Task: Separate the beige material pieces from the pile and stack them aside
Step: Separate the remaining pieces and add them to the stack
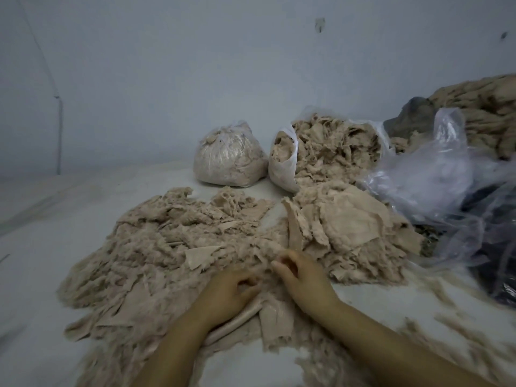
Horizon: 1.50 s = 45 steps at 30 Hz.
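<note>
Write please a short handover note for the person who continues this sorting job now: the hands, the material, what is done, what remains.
Left hand: fingers curled into the loose pile, gripping material there.
Right hand: fingers bent on the pile's near edge; a grip is not clear.
Stacked pieces lie to the right of the pile, in front of the open bag.
Done: a sizeable stack is set aside.
Left: most of the pile remains to be sorted.

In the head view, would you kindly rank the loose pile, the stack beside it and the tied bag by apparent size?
1. loose pile
2. stack
3. tied bag, though it sits farther away, so its rank is unsure.
</note>
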### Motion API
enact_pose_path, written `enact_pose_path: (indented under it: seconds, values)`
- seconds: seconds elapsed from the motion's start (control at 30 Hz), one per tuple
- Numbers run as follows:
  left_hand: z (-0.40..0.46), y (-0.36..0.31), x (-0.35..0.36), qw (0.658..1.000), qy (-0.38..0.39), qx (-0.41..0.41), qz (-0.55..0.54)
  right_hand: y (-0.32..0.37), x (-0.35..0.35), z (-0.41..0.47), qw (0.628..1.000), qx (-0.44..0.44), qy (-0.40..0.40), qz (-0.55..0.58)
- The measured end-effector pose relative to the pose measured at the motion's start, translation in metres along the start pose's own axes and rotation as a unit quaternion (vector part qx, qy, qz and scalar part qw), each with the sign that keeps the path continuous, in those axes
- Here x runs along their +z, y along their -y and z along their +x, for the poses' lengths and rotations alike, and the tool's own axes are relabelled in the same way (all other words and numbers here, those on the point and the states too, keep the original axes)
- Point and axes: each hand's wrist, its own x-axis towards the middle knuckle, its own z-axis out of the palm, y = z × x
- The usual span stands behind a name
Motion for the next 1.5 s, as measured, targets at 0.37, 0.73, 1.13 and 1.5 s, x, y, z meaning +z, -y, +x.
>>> enact_pose_path:
  seconds: [0.37, 0.73, 1.13, 1.5]
  values:
    - [0.004, 0.025, 0.008, 0.964, -0.064, -0.154, 0.206, -0.014, 0.015, 0.066, 0.948, 0.031, 0.068, -0.31]
    - [0.006, 0.028, 0.014, 0.964, -0.11, -0.138, 0.201, -0.013, -0.017, 0.099, 0.953, -0.027, 0.048, -0.299]
    - [0.006, 0.026, 0.016, 0.965, -0.123, -0.156, 0.168, -0.023, -0.122, 0.143, 0.913, -0.011, -0.129, -0.386]
    - [-0.001, 0.004, 0.003, 0.977, -0.207, -0.056, 0.019, -0.042, -0.128, 0.123, 0.939, 0.115, -0.126, -0.298]
